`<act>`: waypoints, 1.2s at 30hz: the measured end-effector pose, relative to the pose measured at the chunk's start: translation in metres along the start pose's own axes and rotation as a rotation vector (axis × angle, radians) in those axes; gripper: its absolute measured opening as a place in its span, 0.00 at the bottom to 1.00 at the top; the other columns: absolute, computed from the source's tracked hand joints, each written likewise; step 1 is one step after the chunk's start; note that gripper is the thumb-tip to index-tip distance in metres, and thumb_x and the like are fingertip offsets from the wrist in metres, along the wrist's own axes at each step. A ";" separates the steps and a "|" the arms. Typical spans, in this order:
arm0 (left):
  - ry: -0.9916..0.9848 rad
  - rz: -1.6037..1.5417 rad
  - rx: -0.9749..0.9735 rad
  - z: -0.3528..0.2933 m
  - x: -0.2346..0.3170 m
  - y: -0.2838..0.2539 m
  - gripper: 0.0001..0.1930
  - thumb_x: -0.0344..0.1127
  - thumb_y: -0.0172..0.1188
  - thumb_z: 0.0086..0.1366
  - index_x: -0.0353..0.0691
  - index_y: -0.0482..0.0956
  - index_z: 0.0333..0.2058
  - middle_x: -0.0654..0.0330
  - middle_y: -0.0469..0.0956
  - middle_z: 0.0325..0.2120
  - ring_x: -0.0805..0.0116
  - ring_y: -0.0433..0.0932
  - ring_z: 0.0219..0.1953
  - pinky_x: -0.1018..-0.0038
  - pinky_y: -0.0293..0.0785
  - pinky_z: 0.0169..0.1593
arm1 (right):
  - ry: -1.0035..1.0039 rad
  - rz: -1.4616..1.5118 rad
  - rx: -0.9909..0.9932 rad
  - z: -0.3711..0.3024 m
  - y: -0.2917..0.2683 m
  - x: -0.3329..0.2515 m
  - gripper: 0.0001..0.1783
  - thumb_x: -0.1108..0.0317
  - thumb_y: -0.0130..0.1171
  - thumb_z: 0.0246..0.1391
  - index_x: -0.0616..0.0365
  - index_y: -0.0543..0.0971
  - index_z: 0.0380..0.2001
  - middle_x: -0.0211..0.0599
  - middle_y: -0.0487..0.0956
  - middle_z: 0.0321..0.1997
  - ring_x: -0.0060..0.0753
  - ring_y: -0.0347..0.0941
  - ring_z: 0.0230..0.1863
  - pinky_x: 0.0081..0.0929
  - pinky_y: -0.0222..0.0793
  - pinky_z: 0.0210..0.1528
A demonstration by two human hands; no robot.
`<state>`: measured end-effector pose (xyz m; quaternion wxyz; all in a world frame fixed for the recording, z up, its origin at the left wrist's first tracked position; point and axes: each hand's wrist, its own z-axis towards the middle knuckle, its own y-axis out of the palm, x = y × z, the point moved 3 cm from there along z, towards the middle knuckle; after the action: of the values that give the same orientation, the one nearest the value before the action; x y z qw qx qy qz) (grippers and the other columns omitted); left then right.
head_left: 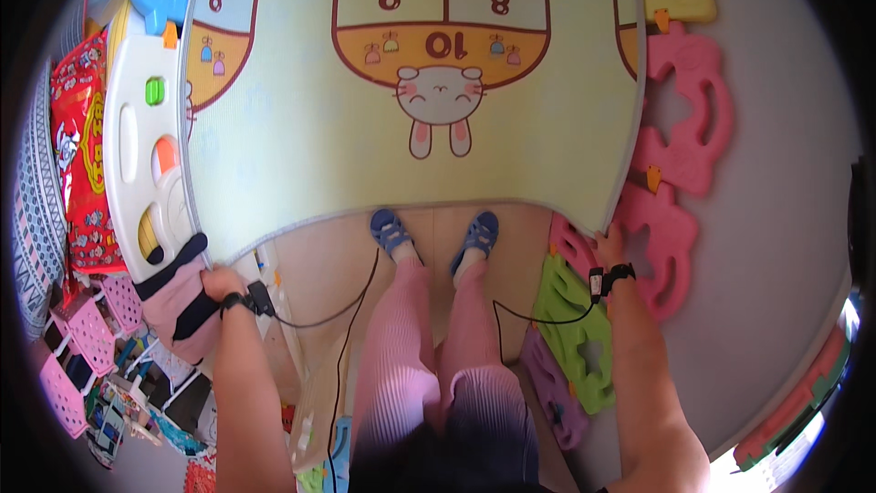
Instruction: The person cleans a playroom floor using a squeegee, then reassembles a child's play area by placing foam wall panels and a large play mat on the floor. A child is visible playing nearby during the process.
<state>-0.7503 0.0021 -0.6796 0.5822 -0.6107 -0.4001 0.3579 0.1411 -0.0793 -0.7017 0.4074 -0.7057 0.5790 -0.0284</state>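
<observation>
A pale green play mat [301, 164] with a hopscotch pattern and a rabbit drawing spreads out in front of me, its near edge bowed between its two corners. At the near left corner, my left hand [220, 284] is closed on the mat's edge, right beside a pink and dark garment [181, 310] draped over the white fence panel. The near right corner is pinched in my right hand [610, 244], next to the pink fence panels. Each wrist wears a black band with a small device and a cable.
Plastic fence panels stand on both sides: white [128, 146] at left, pink [680, 119], green [575, 329] and purple [555, 393] at right. My feet in blue sandals [391, 230] stand on the beige floor [310, 265]. Pink baskets [87, 333] and a red bag [82, 155] lie beyond the left fence.
</observation>
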 end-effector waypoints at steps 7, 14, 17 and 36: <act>0.053 0.107 -0.466 -0.005 -0.043 0.021 0.22 0.45 0.64 0.49 0.31 0.81 0.35 0.42 0.82 0.36 0.46 0.81 0.41 0.58 0.76 0.44 | 0.085 -0.067 0.202 -0.063 -0.009 -0.043 0.34 0.66 0.60 0.52 0.64 0.61 0.59 0.50 0.71 0.55 0.42 0.73 0.49 0.36 0.73 0.47; 0.110 -0.074 -0.420 -0.087 -0.046 -0.032 0.24 0.39 0.67 0.53 0.34 0.78 0.48 0.47 0.79 0.45 0.53 0.78 0.48 0.65 0.72 0.54 | 0.259 -0.002 -0.176 -0.157 0.032 -0.046 0.14 0.62 0.52 0.62 0.63 0.75 0.38 0.38 0.78 0.25 0.25 0.74 0.19 0.22 0.68 0.16; 0.502 -0.097 -0.167 -0.096 0.033 -0.123 0.19 0.28 0.64 0.52 0.38 0.78 0.45 0.48 0.74 0.46 0.48 0.71 0.51 0.62 0.69 0.56 | 0.155 -0.106 -0.280 -0.195 0.042 -0.099 0.13 0.67 0.53 0.60 0.60 0.72 0.47 0.36 0.78 0.28 0.23 0.73 0.20 0.21 0.69 0.19; 1.394 0.867 0.003 -0.016 -0.053 -0.214 0.10 0.38 0.52 0.60 0.49 0.81 0.38 0.68 0.71 0.47 0.64 0.66 0.48 0.64 0.65 0.47 | -0.075 -0.013 -0.495 -0.213 -0.003 -0.185 0.20 0.72 0.57 0.57 0.59 0.70 0.53 0.34 0.79 0.37 0.23 0.74 0.28 0.21 0.72 0.29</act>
<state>-0.7737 -0.0519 -0.4664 0.5080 -0.7924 0.3255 0.0899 -0.0258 -0.0393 -0.4780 0.2431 -0.7883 0.5483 0.1378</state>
